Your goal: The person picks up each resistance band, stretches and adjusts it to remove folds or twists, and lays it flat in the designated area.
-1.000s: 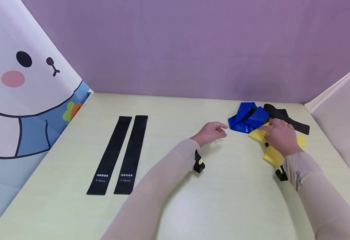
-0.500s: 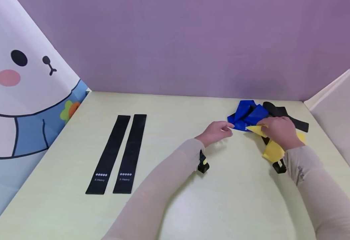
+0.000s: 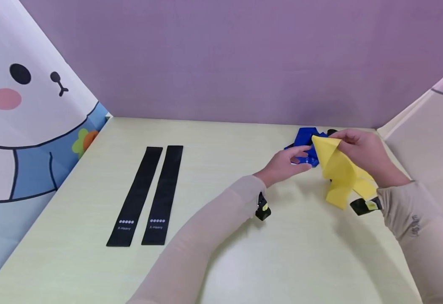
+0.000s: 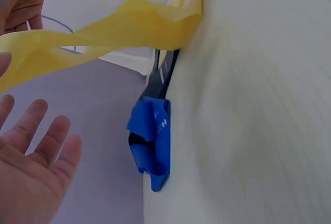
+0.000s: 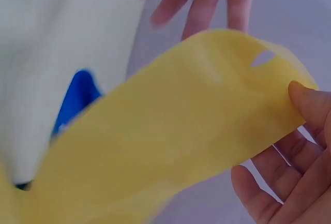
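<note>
Near the far right corner of the pale cream surface (image 3: 225,143), the right hand (image 3: 367,154) pinches an upper edge of a wide, thin yellow elastic-looking band (image 3: 336,165), which hangs loosely twisted; the left hand (image 3: 282,165), fingers and thumb spread apart, holds nothing, just beside it. Possible faults (judged): pinched at one edge only, the slack band could slip or curl onto itself; its lower end might drag the crumpled blue band (image 3: 304,136) behind, should the two be tangled. Cannot tell whether the yellow patch (image 3: 363,188) lower down belongs to the same band; if separate, it may get pulled along. Versus half a second earlier: yellow band raised, right hand higher, left hand shifted toward the right edge, fingers wider. Toward the left edge, left flat black band (image 3: 135,196) and right flat black band (image 3: 163,194): lie as before.
</note>
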A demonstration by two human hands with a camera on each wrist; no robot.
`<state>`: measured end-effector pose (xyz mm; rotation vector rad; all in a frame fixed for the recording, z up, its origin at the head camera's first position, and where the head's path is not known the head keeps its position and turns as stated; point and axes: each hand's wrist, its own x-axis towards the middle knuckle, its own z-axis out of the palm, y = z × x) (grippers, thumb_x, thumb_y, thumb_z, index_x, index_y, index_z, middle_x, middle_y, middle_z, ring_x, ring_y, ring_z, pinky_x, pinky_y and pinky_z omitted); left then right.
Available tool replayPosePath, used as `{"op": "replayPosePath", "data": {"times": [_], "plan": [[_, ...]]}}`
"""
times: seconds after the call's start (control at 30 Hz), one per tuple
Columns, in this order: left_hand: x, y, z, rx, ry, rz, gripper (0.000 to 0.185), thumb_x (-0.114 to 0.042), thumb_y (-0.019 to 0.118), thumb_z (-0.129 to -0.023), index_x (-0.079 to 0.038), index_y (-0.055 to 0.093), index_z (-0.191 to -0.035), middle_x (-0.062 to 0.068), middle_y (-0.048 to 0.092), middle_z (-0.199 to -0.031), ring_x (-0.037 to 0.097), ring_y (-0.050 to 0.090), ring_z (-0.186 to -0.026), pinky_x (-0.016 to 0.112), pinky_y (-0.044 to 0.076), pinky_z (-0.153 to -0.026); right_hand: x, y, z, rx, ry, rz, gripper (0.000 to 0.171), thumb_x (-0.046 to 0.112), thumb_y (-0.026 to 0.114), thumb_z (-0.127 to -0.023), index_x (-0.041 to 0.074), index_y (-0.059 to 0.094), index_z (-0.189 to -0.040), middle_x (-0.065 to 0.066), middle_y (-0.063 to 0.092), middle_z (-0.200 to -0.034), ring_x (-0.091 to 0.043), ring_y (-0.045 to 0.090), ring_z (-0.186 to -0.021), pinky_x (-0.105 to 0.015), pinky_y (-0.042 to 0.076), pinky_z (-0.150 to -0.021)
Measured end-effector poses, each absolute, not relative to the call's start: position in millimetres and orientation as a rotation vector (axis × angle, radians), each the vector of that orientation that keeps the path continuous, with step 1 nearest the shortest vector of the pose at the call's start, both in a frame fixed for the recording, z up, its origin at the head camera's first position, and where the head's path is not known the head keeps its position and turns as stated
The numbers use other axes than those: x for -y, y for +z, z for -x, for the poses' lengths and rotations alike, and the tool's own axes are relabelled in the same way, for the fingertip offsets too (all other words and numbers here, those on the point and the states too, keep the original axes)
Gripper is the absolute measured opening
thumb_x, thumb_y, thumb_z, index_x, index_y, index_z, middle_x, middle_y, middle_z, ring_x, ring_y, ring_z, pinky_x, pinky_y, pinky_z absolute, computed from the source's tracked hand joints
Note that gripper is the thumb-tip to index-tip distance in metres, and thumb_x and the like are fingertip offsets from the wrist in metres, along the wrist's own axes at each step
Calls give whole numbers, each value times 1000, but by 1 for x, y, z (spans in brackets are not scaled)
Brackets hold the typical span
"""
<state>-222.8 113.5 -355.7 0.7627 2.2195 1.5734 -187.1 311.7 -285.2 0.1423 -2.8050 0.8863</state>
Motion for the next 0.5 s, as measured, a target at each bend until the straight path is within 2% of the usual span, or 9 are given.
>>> {"op": "replayPosePath", "data": {"times": [0.1, 0.2, 0.27, 0.33, 0.4, 0.5], "plan": [[-116, -351, 220, -2200, 1593, -774, 53, -29, 66, -91, -20, 49, -141, -5, 57, -130, 11, 54, -111, 21, 47, -84, -306, -276, 182, 2777, 970, -140, 25, 9, 53, -95, -6, 66, -110, -22, 68, -102, 8, 54, -70, -8, 43, -62], [-118, -346, 218, -2177, 1640, -797, 48, -30, 67, -91, -18, 55, -135, -7, 59, -127, 8, 54, -108, 22, 46, -85, -300, -266, 177, 2751, 1043, -147, 27, 14, 56, -96, -6, 65, -112, -4, 70, -98, 10, 56, -73, -8, 45, -65], [-118, -343, 216, -2155, 1687, -789, 43, -29, 68, -90, -15, 58, -130, -8, 62, -119, 5, 54, -103, 21, 46, -84, -297, -260, 175, 2712, 1099, -169, 26, 15, 58, -96, -4, 66, -111, 9, 69, -91, 8, 58, -72, -9, 47, -65], [-119, -340, 214, -2123, 1745, -774, 37, -26, 69, -90, -12, 62, -123, -7, 64, -109, 4, 56, -97, 20, 47, -81, -294, -255, 173, 2667, 1157, -188, 18, 13, 59, -95, 4, 70, -106, 20, 65, -83, 5, 61, -70, -10, 48, -64], [-119, -337, 211, -2089, 1806, -754, 32, -24, 69, -90, -7, 64, -116, -4, 66, -101, 4, 57, -90, 19, 48, -77, -292, -250, 172, 2619, 1236, -205, 13, 11, 60, -94, 14, 71, -100, 23, 64, -78, 0, 62, -67, -13, 50, -63], [-119, -332, 208, -2001, 1910, -738, 26, -17, 68, -90, 0, 65, -109, 6, 70, -98, 4, 62, -82, 18, 50, -74, -290, -246, 171, 2574, 1336, -215, 19, 10, 60, -94, 26, 70, -94, 21, 65, -80, -3, 63, -67, -15, 51, -63]]}}
